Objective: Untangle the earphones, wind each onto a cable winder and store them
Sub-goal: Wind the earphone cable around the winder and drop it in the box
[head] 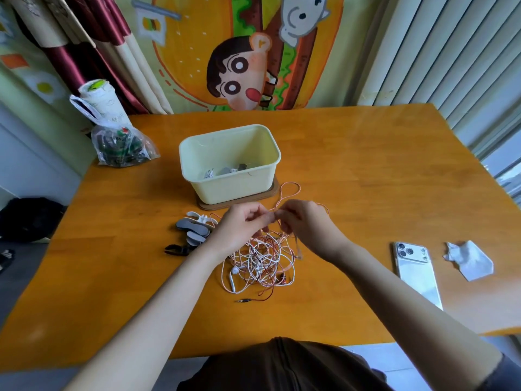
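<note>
A tangle of white, pink and red earphone cables lies on the wooden table in front of me. My left hand and my right hand meet just above the tangle, and each pinches a pink cable strand lifted from it. A loop of that pink cable runs toward the box. Several grey, white and black cable winders lie left of my left hand. A pale yellow box stands on a brown lid behind my hands, with a few wound earphones inside.
A white phone lies face down at the right, with a crumpled paper beyond it. A plastic bag and a wrapped cup stand at the table's far left corner. A curtain and cartoon cloth hang behind.
</note>
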The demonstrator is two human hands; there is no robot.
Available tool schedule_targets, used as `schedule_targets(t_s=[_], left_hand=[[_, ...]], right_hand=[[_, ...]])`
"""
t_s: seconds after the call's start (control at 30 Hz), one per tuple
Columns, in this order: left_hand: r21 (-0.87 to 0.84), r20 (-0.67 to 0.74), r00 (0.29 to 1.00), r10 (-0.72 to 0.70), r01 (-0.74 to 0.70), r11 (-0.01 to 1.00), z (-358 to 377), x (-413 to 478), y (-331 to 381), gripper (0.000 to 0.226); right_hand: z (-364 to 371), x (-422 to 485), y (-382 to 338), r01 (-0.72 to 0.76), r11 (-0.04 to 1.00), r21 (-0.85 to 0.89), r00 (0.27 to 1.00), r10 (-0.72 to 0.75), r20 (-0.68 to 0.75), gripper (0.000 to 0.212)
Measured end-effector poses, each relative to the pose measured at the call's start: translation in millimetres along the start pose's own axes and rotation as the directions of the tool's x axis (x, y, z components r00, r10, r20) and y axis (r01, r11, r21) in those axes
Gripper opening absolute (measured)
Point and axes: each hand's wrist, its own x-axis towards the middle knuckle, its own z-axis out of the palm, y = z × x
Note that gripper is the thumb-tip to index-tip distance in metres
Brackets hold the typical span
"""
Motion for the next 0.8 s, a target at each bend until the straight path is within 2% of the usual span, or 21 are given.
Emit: schedule_targets(t_s=[0.13,0.27,0.4,0.47,0.53,0.6,0.67,0.73,0.8], left_hand=[[0.000,0.083,0.994,-0.070,0.070,0.998,3,-4,-17,0.010],[0.175,0.124,0.985,-0.122,0.099,0.980,5,-8,-37,0.011],[0.068,0.128,0.982,-0.140,0.132,0.989,7,-10,-41,0.007],[0.055,0.112,0.986,-0.126,0.121,0.991,7,-8,-42,0.010],[0.068,0.093,0.988,-0.120,0.114,0.991,5,-8,-41,0.013],[0.078,0.082,0.990,-0.116,0.109,0.991,6,-7,-41,0.016],[0.103,0.071,0.991,-0.112,0.104,0.989,8,-7,-39,0.018],[0.130,0.079,0.992,-0.101,0.090,0.987,11,-5,-37,0.019],[0.160,0.105,0.990,-0.092,0.075,0.984,13,-5,-34,0.019]], right_hand=[[-10,3,9,-0.086,0.995,0.052,0.995,0.088,-0.047,0.024],[-28,7,25,-0.153,0.988,0.034,0.969,0.156,-0.190,0.022],[-31,9,45,-0.222,0.975,-0.012,0.950,0.213,-0.228,0.023],[-26,7,55,-0.277,0.958,-0.069,0.948,0.262,-0.181,0.023],[-19,5,65,-0.323,0.925,-0.198,0.946,0.309,-0.099,0.021],[-12,0,65,-0.253,0.906,-0.340,0.960,0.279,0.030,0.040],[-2,-6,51,-0.098,0.955,-0.282,0.975,0.148,0.164,0.054],[8,-10,31,0.015,0.985,-0.170,0.970,0.027,0.242,0.046],[16,-9,22,0.056,0.990,-0.131,0.963,-0.019,0.268,0.033]])
